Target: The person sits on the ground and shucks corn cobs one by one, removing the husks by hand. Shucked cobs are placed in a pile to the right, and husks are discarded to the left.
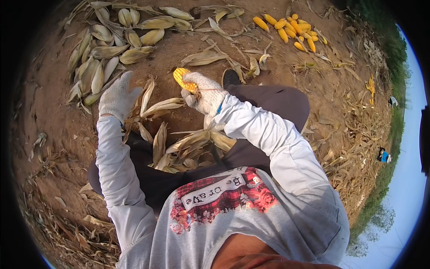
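In my right hand (205, 90), gloved in white knit, is a husked yellow ear of corn (182, 76), gripped near its stalk end and pointing up and left. My left hand (117, 95) wears a matching glove and holds nothing visible; its thumb stands apart from the fingers. Just beyond it lies a heap of corn ears still in their pale husks (111, 50). Stripped husks (188, 144) lie on the soil between my legs, below both hands.
Several bare yellow ears (292, 28) are piled on the ground at the upper right. Loose husks (205, 58) lie beyond my right hand. My bent knee (285, 101) is beside my right forearm. Far right, two people (383, 156) are near another yellow corn pile (370, 89).
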Available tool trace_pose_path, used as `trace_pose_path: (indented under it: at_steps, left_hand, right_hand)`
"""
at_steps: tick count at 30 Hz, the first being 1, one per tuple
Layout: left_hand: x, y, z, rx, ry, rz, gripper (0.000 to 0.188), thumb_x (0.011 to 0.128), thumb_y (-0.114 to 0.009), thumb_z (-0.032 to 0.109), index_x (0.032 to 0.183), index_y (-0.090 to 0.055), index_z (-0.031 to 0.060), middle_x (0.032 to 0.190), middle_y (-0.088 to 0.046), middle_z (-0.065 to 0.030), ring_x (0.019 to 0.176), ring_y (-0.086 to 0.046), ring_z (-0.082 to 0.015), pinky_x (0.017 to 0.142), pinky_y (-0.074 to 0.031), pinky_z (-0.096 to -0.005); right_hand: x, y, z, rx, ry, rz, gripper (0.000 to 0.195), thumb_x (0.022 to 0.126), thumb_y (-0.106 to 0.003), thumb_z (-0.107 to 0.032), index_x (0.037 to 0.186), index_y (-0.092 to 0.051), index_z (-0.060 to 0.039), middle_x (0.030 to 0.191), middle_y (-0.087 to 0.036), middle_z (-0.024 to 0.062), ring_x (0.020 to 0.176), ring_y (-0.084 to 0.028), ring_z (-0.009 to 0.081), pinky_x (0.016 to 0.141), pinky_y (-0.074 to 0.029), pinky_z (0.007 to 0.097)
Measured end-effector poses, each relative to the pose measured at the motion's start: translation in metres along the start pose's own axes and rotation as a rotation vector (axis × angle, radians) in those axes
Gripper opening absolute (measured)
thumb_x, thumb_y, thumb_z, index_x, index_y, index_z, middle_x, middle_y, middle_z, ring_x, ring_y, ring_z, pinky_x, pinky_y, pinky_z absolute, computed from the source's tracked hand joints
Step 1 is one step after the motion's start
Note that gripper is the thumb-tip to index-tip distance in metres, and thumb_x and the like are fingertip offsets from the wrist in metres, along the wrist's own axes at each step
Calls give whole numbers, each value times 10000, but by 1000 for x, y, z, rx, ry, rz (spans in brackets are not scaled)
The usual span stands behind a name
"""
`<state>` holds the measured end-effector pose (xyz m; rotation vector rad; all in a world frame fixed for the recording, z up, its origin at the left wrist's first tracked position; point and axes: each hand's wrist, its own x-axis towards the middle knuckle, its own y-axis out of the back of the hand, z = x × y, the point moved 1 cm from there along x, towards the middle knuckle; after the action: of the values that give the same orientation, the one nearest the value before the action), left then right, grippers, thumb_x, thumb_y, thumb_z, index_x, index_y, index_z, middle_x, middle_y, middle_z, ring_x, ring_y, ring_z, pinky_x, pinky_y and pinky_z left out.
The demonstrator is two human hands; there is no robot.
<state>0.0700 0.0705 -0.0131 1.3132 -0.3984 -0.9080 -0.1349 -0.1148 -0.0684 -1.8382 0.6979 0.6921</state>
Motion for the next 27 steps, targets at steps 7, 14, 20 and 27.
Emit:
trace_pose_path:
  at_steps: [7,14,20,27]
  left_hand:
    - [-9,3,-2,-73,-24,72,560,941,-671,405,1412,-528,137,1312,-653,-152,1191,-627,-355,983,-510,-453]
    - [-11,4,10,22,-66,-14,485,953,-636,427,1317,-558,117,1177,-680,-166,1109,-650,-381,926,-517,-487]
    - [-13,0,24,87,-80,-309,533,931,-659,409,1356,-561,103,1237,-675,-175,1153,-643,-371,968,-510,-465]
    - [-11,-21,29,76,-164,-333,504,911,-647,413,1300,-608,95,1157,-706,-176,1120,-663,-375,937,-531,-469]
  right_hand:
    - [-49,-18,-151,387,695,-253,216,927,-642,-81,1136,-590,-64,888,-629,85,699,-617,195,552,-521,325]
    - [-54,-52,-45,-633,340,-266,233,995,-580,-83,1220,-627,-48,883,-667,78,612,-625,141,493,-498,265]
    - [-50,-44,-7,-2223,577,-648,409,972,-600,-303,1312,-578,-76,1083,-675,205,1024,-676,377,876,-550,459]
    - [-43,-38,2,-2454,315,-635,426,973,-577,-339,1299,-556,-65,1051,-665,206,1011,-672,377,861,-548,472]
